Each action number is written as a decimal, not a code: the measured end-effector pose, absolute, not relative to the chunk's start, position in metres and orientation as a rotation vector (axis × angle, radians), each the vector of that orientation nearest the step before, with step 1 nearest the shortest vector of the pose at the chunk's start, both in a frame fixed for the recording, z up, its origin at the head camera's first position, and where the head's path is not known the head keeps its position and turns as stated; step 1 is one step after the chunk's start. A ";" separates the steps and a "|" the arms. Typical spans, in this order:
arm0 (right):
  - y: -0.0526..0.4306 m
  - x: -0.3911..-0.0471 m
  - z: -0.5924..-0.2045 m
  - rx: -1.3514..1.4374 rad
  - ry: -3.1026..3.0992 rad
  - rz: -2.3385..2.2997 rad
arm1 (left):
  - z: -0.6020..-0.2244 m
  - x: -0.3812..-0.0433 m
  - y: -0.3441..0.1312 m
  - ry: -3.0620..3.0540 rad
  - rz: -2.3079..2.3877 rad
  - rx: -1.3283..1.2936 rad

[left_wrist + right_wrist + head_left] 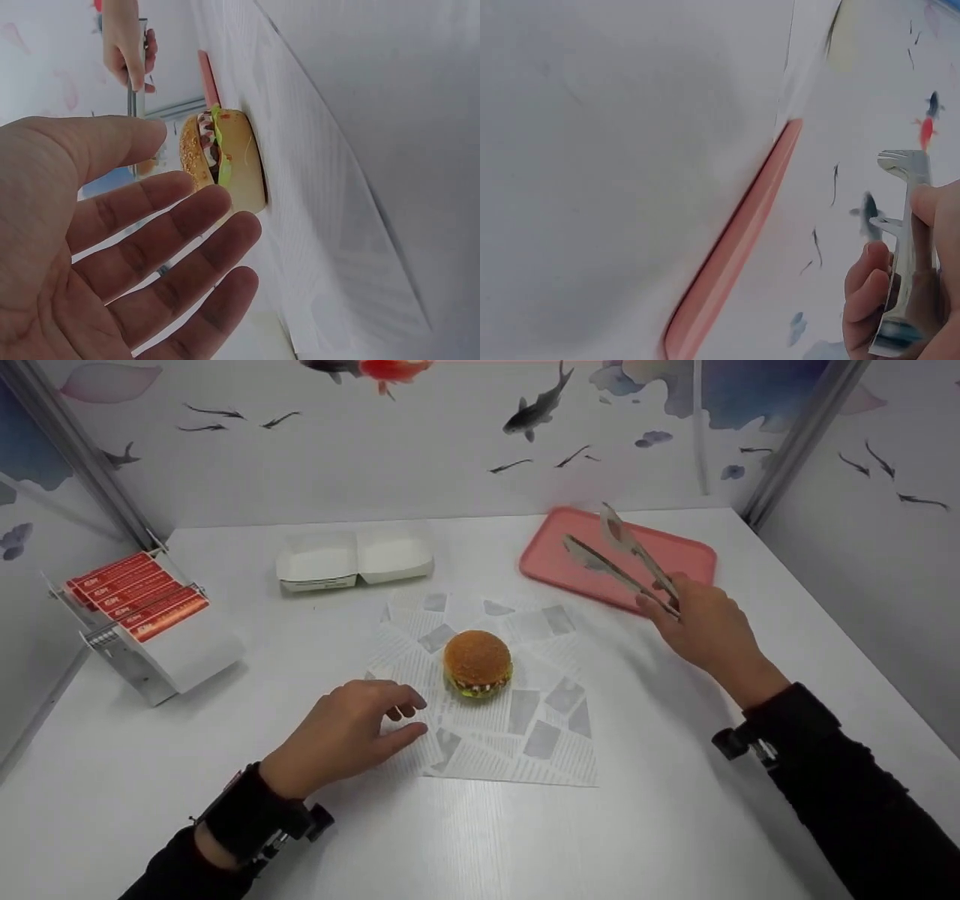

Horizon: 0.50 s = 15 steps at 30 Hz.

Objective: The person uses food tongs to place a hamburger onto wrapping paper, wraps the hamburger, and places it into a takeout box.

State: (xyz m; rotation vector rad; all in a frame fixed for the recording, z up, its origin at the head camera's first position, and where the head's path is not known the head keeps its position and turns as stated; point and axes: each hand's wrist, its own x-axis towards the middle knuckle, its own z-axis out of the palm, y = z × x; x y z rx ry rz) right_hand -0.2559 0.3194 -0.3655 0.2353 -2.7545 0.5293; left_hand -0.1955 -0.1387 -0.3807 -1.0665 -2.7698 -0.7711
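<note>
A hamburger (478,664) with a sesame bun sits on a sheet of newsprint-patterned paper (480,754) in the middle of the table. Just left of it, my left hand (349,735) hovers with relaxed, parted fingers and an empty palm; in the left wrist view its fingertips overlap the burger (244,161). My right hand (709,626) grips metal tongs (626,574) by the handle end, above the near right part of a pink tray (540,559). The arms of the tongs are spread apart, with nothing between their tips. In the right wrist view the tongs (907,255) show side-on.
An open white clamshell box (356,559) stands at the back left. Further left is a metal rack (154,690) holding red-and-white printed paper packaging (139,592). Wall panels with painted fish (536,412) enclose the back and sides of the white table (465,840).
</note>
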 end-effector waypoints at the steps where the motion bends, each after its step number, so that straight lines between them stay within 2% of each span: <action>1: 0.322 -0.261 -0.366 0.206 -2.776 0.524 | -0.381 -0.195 -0.138 -2.770 -0.772 -1.067; 15: 0.345 -0.312 -0.375 -0.008 -3.006 0.562 | -0.385 -0.195 -0.138 -2.785 -0.738 -1.084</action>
